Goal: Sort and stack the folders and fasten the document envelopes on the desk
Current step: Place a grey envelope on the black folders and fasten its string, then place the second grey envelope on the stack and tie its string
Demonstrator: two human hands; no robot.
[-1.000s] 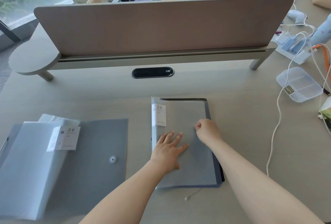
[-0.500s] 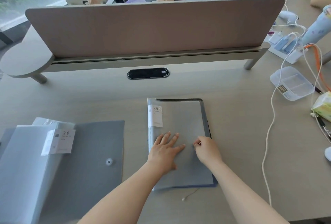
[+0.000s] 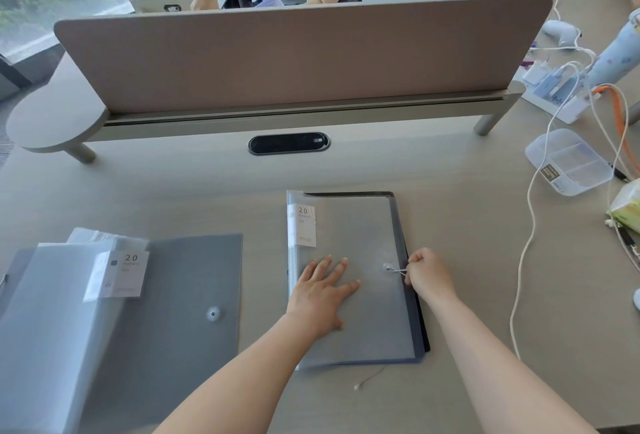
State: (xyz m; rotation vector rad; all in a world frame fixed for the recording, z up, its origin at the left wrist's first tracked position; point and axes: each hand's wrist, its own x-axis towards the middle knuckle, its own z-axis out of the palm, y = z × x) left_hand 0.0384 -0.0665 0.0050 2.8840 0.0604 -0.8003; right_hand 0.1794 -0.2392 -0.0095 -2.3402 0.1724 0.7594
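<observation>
Pressing flat on the envelope [image 3: 360, 322], left hand [image 3: 320, 295] spread; right hand [image 3: 427, 272] pinching its string [image 3: 398, 270].

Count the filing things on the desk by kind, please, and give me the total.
Clear folders with a "20 pockets" label: 2 (one under the left hand at, one on the left)
Grey envelopes with a button clasp: 2 ()
Total: 4
</observation>
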